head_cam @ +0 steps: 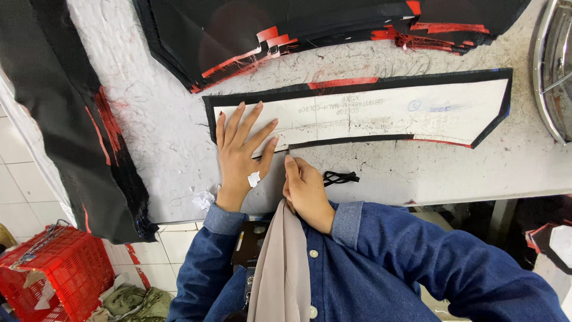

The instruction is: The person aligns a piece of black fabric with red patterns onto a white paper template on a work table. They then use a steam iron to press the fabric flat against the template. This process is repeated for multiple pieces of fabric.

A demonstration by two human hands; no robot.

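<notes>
left fingers [253, 122]: spread open and flat, pressed on the near-left end of the paper pattern [381, 113]; gripped nothing.
left hand [241, 155]: palm down, small white scrap stuck near the wrist, denim cuff behind it.
right fingers [291, 162]: curled closed, tip at the pattern's near edge; can't tell if they pinched anything.
right hand [307, 191]: just right of the left hand, close but apart.
pattern: long white strip, lay on a black fabric piece [417, 76] whose border showed all round; ran rightward from the left fingers.
black cord [339, 177]: just right of the right hand, on the table [453, 170].
fabric stack [286, 30]: black with red edges, beyond the fingertips.
red basket [53, 268]: floor, well left of the hands.
</notes>
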